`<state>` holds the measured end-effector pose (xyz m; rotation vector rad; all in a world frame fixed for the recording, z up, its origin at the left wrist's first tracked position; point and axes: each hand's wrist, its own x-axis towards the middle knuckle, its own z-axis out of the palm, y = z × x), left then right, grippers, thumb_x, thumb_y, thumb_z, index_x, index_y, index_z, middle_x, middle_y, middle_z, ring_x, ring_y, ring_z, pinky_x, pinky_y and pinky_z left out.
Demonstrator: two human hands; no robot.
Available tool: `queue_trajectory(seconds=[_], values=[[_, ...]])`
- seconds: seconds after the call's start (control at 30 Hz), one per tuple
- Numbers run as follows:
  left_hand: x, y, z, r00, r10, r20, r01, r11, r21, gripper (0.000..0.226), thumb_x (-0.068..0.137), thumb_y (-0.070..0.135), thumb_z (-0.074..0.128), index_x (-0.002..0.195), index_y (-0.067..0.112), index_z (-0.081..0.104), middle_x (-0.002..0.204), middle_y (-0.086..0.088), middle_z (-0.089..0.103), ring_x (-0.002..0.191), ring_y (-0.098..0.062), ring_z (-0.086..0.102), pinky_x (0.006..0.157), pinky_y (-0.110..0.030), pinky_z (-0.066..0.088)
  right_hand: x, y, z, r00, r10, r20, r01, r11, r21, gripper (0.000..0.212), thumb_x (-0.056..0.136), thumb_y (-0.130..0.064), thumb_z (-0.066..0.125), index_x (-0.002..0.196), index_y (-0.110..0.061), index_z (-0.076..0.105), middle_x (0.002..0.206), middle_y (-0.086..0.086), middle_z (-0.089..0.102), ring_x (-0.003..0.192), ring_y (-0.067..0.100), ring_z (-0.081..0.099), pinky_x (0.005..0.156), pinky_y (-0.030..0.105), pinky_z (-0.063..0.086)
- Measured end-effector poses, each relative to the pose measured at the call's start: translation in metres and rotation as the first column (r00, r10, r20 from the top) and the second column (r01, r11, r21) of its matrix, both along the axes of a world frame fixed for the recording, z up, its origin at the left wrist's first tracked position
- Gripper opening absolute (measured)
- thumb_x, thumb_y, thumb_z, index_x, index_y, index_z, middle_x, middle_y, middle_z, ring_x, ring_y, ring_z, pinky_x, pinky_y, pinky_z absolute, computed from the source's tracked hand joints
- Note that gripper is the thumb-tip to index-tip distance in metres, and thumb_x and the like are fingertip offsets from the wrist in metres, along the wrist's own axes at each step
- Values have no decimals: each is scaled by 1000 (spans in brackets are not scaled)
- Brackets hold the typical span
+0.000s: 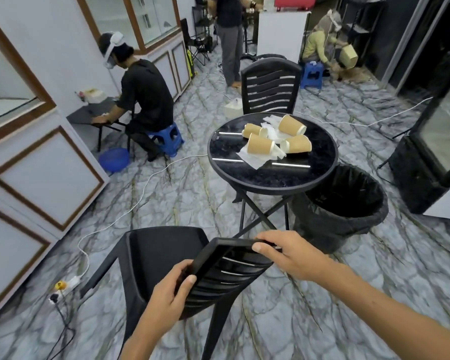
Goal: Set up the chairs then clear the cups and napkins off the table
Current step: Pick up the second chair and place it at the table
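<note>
A black plastic chair (151,258) stands in front of me, its slatted backrest turned toward me. My left hand (170,294) grips the backrest's left edge and my right hand (289,253) grips its top rail. Beyond it is a round black table (265,178) with several brown paper cups (260,143) lying on their sides among crumpled white napkins (255,158). A second black chair (270,87) stands upright at the table's far side, facing the table.
A black bin (340,206) with a bag liner sits right of the table. White cables and a power strip (68,283) run across the marble floor at left. A person sits on a blue stool (166,137) at left; others work at the back. A black fridge (437,141) stands at right.
</note>
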<state>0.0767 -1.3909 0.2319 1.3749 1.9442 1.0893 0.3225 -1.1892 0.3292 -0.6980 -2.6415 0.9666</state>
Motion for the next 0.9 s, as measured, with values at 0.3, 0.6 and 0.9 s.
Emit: queue_trajectory(seconds=[0.3,0.6,0.9], values=[[-51,-69,97,993,56,-103,-48,996,78,33,98,54,49,131,49,53,114,20,68,105,2,66,87,-11,48,-82,-92,32,979,185,84,-192,979,75,41,102,-49,37,90,-15,56,69,-12,49,61,1,45,57,20,33],[-96,-174,123,948,156,-276,-139,987,81,36,83,70,58,96,39,72,98,17,71,100,-4,66,85,-13,44,-106,-134,16,945,304,119,-318,939,131,28,96,-61,41,77,-41,40,72,-13,47,68,3,44,62,22,31],[-141,-276,104,892,406,-197,-403,913,55,42,71,69,65,91,34,77,95,7,69,91,-6,64,77,-13,43,-177,-165,-11,898,432,84,-440,891,109,49,86,-74,46,85,-27,58,74,-13,49,73,1,45,69,22,32]])
